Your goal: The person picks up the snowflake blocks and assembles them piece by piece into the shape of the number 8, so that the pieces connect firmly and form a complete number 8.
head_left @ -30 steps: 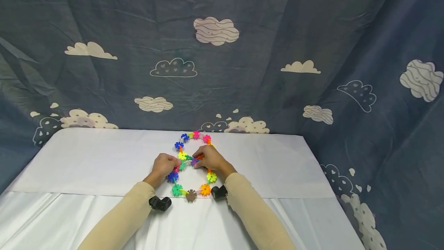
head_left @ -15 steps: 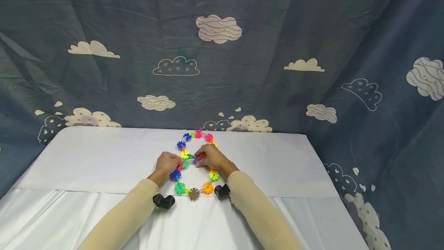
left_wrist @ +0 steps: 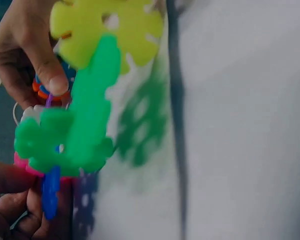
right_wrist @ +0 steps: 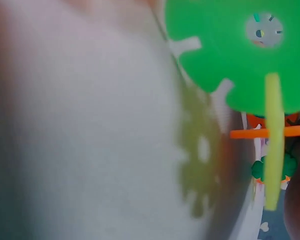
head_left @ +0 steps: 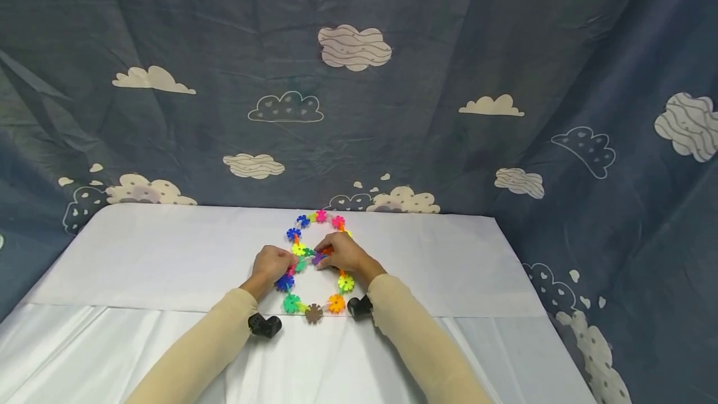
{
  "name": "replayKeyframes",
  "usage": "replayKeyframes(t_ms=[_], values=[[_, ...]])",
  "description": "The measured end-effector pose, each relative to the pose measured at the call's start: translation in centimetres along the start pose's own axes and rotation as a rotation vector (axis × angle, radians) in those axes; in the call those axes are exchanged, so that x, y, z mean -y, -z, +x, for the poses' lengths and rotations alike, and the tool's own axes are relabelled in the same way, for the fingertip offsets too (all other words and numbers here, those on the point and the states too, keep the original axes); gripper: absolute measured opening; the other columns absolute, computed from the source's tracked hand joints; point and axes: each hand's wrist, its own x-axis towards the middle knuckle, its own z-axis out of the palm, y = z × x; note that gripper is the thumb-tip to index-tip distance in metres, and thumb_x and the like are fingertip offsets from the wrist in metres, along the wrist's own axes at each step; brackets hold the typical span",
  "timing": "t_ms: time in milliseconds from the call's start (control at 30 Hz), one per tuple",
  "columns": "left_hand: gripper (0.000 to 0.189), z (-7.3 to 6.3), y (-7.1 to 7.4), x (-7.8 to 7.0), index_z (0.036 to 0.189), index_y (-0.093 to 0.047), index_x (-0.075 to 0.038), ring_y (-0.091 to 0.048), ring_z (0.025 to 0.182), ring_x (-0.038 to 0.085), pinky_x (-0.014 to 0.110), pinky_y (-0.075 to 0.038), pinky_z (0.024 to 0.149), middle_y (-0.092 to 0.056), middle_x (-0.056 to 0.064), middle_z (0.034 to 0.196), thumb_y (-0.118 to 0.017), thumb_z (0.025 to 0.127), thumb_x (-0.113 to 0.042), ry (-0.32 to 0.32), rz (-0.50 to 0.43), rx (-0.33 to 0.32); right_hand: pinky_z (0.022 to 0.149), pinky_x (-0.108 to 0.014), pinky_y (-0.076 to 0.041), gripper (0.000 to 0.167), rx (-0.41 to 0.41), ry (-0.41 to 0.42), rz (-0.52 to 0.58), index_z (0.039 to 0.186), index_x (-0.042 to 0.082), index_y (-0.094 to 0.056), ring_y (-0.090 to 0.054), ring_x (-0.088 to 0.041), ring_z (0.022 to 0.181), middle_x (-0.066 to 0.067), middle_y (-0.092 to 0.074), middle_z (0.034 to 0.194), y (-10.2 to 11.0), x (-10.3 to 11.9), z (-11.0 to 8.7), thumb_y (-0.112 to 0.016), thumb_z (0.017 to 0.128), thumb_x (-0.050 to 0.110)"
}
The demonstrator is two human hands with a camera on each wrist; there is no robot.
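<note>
Notched flower-shaped plastic discs, interlocked into a figure-eight chain, lie on the white-covered table (head_left: pixel 168 260). My left hand (head_left: pixel 271 264) pinches a pink disc (head_left: pixel 291 270) at the left of the chain's middle. In the head view, my right hand (head_left: pixel 343 250) holds a purple disc (head_left: pixel 318 259) between thumb and fingers, near a light green disc (head_left: pixel 300 265). The left wrist view shows the left hand (left_wrist: pixel 7 197) low down and the right hand (left_wrist: pixel 27 50) above. A large green disc (right_wrist: pixel 215 55) blocks much of the right wrist view.
The lower loop includes a brown disc (head_left: pixel 313 313), an orange disc (head_left: pixel 336 303) and a yellow disc (head_left: pixel 346 283). Blue discs (head_left: pixel 293 234) and pink discs (head_left: pixel 321 216) form part of the upper loop. A dark cloud-patterned curtain (head_left: pixel 392 129) hangs behind the table.
The whole head view has shifted slightly. Both hands stay on the same discs, and the purple disc shows a small change in tilt under the right fingers.
</note>
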Motion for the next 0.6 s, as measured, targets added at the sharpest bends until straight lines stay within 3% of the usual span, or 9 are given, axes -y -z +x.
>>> replayKeyframes(t_ms=[267,600], values=[[0.014,-0.3,0.0,0.7,0.085,-0.071,-0.001,-0.051,0.068,0.014,0.023,-0.04,0.058,-0.063,0.004,0.079,-0.067,0.089,-0.014,-0.059,0.046,0.045,0.096,-0.029,-0.047,0.033,-0.002,-0.024,-0.042,0.11,0.008,-0.073,-0.059,-0.014,0.097,0.001,-0.068,0.101,-0.7,-0.1,-0.6,-0.08,0.079,0.019],[0.015,-0.8,-0.1,0.6,0.087,-0.072,0.0,-0.053,0.066,0.013,0.025,-0.043,0.061,-0.065,0.002,0.073,-0.072,0.087,-0.015,-0.161,0.035,0.006,0.095,-0.03,-0.048,0.037,-0.056,0.019,-0.123,0.111,0.006,-0.072,-0.062,-0.016,0.097,-0.003,-0.07,0.102,-0.3,0.3,-1.6,-0.081,0.079,0.022]])
